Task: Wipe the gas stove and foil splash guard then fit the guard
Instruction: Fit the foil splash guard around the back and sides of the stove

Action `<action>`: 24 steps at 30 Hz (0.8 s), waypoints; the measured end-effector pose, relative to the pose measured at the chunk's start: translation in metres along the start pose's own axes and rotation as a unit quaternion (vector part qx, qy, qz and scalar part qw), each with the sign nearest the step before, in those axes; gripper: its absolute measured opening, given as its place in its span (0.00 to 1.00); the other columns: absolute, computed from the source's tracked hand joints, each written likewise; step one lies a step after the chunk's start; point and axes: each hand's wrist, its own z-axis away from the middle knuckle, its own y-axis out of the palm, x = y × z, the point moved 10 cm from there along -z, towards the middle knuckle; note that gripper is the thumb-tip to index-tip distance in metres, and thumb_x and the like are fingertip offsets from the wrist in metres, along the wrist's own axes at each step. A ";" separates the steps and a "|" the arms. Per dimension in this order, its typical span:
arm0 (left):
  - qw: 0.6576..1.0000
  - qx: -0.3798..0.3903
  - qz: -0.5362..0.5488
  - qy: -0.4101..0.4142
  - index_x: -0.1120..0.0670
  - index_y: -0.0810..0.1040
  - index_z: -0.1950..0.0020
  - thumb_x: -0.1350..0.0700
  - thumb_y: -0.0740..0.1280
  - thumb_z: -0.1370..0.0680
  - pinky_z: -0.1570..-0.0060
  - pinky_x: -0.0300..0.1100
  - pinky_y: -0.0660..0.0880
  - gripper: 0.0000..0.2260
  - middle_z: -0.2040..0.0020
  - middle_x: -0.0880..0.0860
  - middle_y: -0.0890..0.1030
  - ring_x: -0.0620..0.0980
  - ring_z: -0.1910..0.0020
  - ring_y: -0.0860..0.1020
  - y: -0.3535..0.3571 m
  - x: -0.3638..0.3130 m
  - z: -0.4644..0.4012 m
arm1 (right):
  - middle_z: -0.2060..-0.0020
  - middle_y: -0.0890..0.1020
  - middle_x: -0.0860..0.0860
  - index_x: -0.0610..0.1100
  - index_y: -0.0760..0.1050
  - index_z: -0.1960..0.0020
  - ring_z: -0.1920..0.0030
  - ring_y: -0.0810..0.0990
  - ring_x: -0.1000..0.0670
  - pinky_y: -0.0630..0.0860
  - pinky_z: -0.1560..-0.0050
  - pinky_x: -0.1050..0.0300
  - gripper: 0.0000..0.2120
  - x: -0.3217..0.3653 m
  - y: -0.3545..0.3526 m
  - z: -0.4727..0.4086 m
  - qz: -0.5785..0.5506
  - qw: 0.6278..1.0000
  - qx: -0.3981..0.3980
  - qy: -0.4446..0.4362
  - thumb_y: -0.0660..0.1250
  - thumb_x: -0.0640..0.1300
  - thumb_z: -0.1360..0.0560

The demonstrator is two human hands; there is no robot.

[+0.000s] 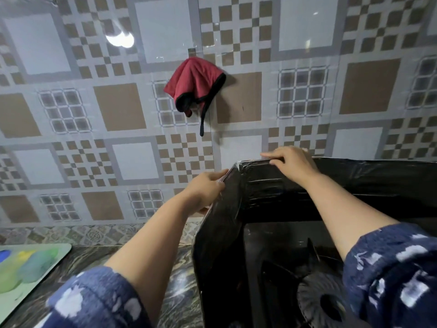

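Observation:
The dark foil splash guard (264, 185) stands upright around the gas stove (316, 294) at the lower right. Its back panel runs along the tiled wall and its left side panel angles toward me. My left hand (205, 185) pinches the top edge of the left panel near the corner. On the top edge of the back panel, just right of that corner, my right hand (292, 160) is closed on the rim. Inside the guard I see a burner and black pan supports. A red cloth (195, 84) with black trim hangs from a hook on the wall above.
A patterned tiled wall (118, 114) fills the background. The stove sits on a dark marbled countertop (175, 287). A light mat with green, yellow and blue shapes (26, 263) lies at the lower left edge.

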 end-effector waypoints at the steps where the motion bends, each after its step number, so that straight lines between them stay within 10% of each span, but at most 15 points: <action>1: 1.000 0.003 0.007 0.003 0.42 0.69 0.29 0.59 0.58 0.21 0.55 0.48 0.82 0.21 0.45 0.51 0.82 0.50 0.61 0.82 0.001 0.001 -0.003 | 0.40 0.81 0.52 0.59 0.78 0.40 0.38 0.76 0.46 0.68 0.34 0.47 0.14 -0.008 -0.002 0.001 -0.007 1.000 0.003 0.008 0.65 0.45 0.23; 4: 0.999 0.018 0.025 0.012 0.42 0.68 0.28 0.59 0.57 0.20 0.45 0.50 0.77 0.22 0.40 0.49 0.78 0.51 0.50 0.80 0.006 0.001 -0.007 | 0.40 0.81 0.52 0.58 0.79 0.42 0.38 0.77 0.46 0.71 0.36 0.48 0.14 -0.016 -0.002 0.000 -0.032 0.999 -0.012 0.019 0.64 0.43 0.22; 11: 0.997 0.030 0.067 0.028 0.45 0.66 0.27 0.58 0.58 0.20 0.71 0.31 0.75 0.21 0.57 0.44 0.79 0.42 0.60 0.76 0.015 -0.017 -0.005 | 0.41 0.81 0.56 0.58 0.82 0.47 0.35 0.74 0.48 0.63 0.31 0.42 0.13 -0.008 0.013 -0.016 -0.050 0.997 0.013 0.050 0.62 0.44 0.21; 15: 0.992 -0.002 0.117 0.046 0.48 0.63 0.25 0.55 0.58 0.20 0.41 0.39 0.65 0.22 0.32 0.50 0.73 0.46 0.37 0.70 0.023 -0.016 -0.002 | 0.39 0.80 0.55 0.58 0.80 0.44 0.34 0.72 0.47 0.60 0.34 0.46 0.13 -0.004 0.015 -0.009 -0.019 0.998 0.000 0.052 0.60 0.45 0.20; 24: 0.962 0.026 0.255 0.095 0.49 0.60 0.24 0.60 0.53 0.17 0.37 0.35 0.67 0.21 0.27 0.49 0.68 0.47 0.30 0.68 0.049 -0.012 0.008 | 0.39 0.80 0.51 0.59 0.78 0.40 0.34 0.72 0.45 0.60 0.34 0.46 0.15 -0.002 0.013 -0.004 -0.020 0.999 0.026 0.017 0.61 0.43 0.20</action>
